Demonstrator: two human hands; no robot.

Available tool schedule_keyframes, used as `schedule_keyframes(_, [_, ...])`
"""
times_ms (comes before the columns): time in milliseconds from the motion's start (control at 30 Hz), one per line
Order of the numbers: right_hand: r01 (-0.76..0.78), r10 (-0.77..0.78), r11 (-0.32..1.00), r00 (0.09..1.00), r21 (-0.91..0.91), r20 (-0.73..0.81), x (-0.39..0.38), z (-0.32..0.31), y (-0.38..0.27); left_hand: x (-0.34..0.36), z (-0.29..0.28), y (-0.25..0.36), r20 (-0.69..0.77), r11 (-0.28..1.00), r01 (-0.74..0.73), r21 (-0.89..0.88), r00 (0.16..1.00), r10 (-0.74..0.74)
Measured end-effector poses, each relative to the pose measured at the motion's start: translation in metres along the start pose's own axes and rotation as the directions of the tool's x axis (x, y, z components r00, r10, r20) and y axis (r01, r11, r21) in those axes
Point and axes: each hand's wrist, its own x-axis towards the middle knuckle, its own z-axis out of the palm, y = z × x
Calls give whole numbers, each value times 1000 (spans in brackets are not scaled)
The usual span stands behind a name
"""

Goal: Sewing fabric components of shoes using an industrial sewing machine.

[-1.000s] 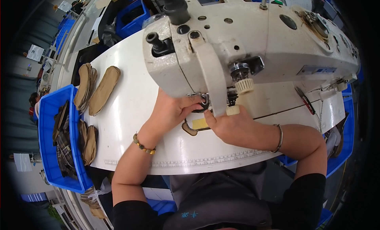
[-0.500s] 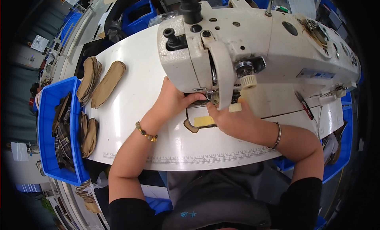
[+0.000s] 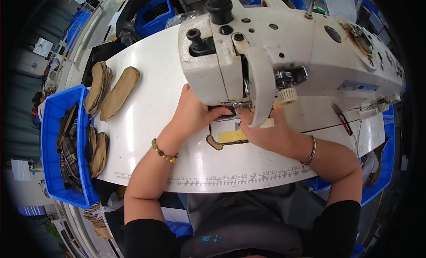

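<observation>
Under the head of a white sewing machine point(image 3: 202, 76), both hands are close to the needle and presser foot point(image 3: 242, 106). My left hand point(image 3: 191, 110) is closed, its thumb pressing on a small dark piece point(image 3: 224, 115) beside the foot; its other fingers are partly behind the machine. My right hand point(image 3: 271, 131) is on the other side of the foot, fingers bent inward. The machine's arm covers part of them, and what they hold, if anything, cannot be made out. Below the hands, a yellow strip point(image 3: 231, 136) lies on the machine's bed plate.
Brown shoe-shaped fabric pieces point(image 3: 120, 93) lie at left on the white table point(image 3: 151, 116). Beside it, a blue bin point(image 3: 51, 138) holds plaid and dark fabric. Red-and-black thread snips point(image 3: 342, 119) lie right of the machine. A printed ruler point(image 3: 217, 180) follows the near edge.
The view has shifted slightly, so the machine appears a little farther right. My right hand's fingers have moved a little around the foot. My left thumb still presses on the dark piece.
</observation>
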Motion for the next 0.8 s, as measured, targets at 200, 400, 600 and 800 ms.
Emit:
schedule_keyframes(200, [-19,62,985,967,170,-247,-4,25,1,1,-1,5,2,999,13,-44,1000,-12])
schedule_keyframes(400, [584,-493,501,799,-639,343,3,2,5,1,-5,10,-39,1000,-22,-21,999,22])
schedule_keyframes(600, [384,-327,844,922,-374,210,-5,-2,-4,1,0,6,-25,996,-35,83,999,37])
schedule_keyframes(800, [318,-283,911,945,-261,163,-8,-19,-22,0,-3,11,-69,978,-120,173,989,133])
